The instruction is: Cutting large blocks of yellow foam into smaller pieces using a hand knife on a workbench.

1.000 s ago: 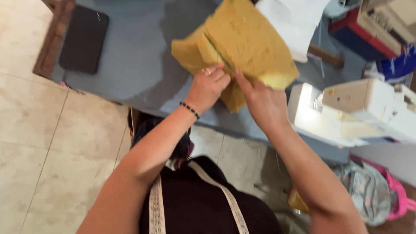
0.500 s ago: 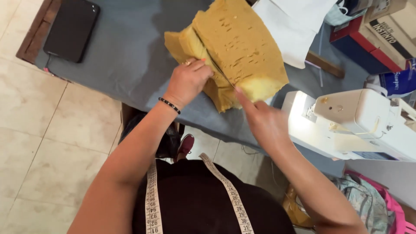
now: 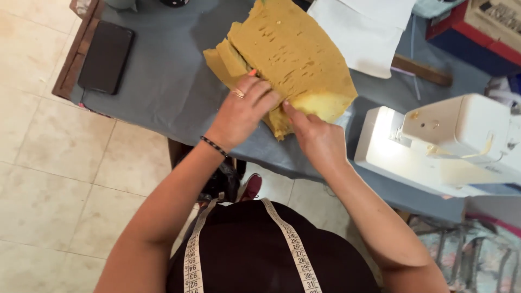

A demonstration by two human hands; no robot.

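Covering the frame's upper middle, grey table cloth (image 3: 163,87) | mustard fabric (image 3: 293,54) folded on it, upper centre | my left hand (image 3: 241,111) presses flat, fingers loosely curled on its near edge | my right hand (image 3: 315,135) pinches the lower fold | black phone (image 3: 106,57) upper left.

Small sewing workroom, prob. in a home — a white sewing machine (image 3: 445,146) w/ its lamp lit sits at the edge of a table covered in grey cloth (image 3: 163,81), w/ mustard-yellow fabric (image 3: 293,54) and white fabric (image 3: 363,30) spread on it. A measuring tape (image 3: 287,244) hangs round the person's neck — beige tiled floor (image 3: 54,179) and stacked boxes (image 3: 477,27) fit a domestic setup.
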